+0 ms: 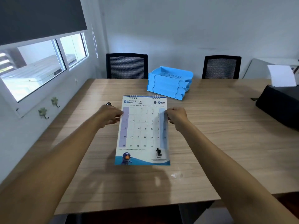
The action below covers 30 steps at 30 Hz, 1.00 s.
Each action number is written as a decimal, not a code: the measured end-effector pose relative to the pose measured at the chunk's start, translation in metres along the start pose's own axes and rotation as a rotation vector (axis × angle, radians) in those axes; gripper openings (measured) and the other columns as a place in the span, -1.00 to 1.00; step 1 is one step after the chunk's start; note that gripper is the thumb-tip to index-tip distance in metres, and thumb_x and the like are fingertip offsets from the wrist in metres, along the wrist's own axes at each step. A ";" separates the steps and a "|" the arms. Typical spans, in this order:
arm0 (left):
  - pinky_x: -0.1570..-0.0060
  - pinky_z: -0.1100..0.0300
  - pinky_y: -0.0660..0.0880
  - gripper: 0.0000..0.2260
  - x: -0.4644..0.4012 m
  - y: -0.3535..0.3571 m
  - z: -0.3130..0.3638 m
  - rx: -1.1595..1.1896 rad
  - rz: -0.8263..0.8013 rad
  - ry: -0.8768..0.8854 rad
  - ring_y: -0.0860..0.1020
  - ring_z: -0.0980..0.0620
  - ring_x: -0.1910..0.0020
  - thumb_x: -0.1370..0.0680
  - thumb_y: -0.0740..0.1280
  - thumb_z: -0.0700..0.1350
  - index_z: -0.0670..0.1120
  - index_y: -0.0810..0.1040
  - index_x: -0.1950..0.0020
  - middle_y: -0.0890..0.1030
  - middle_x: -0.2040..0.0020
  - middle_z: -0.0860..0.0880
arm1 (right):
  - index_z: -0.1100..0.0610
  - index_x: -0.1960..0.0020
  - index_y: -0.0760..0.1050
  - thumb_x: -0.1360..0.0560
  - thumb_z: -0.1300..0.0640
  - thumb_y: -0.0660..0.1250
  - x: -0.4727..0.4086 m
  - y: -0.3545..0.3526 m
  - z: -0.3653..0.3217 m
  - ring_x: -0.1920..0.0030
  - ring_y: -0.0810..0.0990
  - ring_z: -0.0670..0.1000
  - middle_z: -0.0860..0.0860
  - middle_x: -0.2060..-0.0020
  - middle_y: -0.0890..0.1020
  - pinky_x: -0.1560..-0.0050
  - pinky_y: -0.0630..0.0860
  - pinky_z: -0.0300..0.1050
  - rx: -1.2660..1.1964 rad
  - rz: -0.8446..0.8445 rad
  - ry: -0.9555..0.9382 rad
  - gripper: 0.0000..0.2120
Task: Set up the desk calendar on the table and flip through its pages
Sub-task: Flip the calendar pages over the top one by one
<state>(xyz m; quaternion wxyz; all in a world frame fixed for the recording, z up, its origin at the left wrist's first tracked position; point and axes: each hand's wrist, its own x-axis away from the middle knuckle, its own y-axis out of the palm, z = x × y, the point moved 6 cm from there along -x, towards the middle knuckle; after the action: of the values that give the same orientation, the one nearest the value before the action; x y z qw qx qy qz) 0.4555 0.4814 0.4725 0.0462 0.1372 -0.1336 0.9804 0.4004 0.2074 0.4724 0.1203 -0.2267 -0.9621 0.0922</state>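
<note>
A spiral-bound desk calendar (142,131) stands in the middle of the wooden table (210,143), with its April 2026 page facing me. The wire binding runs along its top edge. My left hand (110,116) touches the calendar's left edge at mid-height with the fingers bent around it. At the right edge, my right hand (177,118) pinches the page between thumb and fingers. That right edge looks blurred. The calendar's back panel and base are hidden behind the front page.
A stack of blue plastic letter trays (169,82) sits behind the calendar to the right. A black bag (278,104) lies at the table's right edge. Two black mesh chairs (127,65) stand beyond the far side. A wall with a window is on the left.
</note>
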 end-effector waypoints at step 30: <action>-0.45 -0.11 0.22 -0.31 -0.016 0.015 0.006 -0.434 0.133 0.201 0.21 -0.17 -0.51 -0.53 0.23 0.09 -0.17 0.06 -0.55 0.17 -0.56 -0.16 | 0.18 -0.57 -0.20 -0.60 0.22 0.08 0.000 0.032 -0.002 -0.56 0.00 0.08 0.06 -0.58 -0.09 -0.51 0.03 0.01 0.191 -0.128 -0.233 -0.35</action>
<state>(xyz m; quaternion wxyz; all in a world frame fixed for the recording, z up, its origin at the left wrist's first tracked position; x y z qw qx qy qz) 0.4704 0.4647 0.4695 0.0231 0.0168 -0.3445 0.9383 0.4146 0.2358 0.4672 0.0347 -0.1404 -0.9689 0.2010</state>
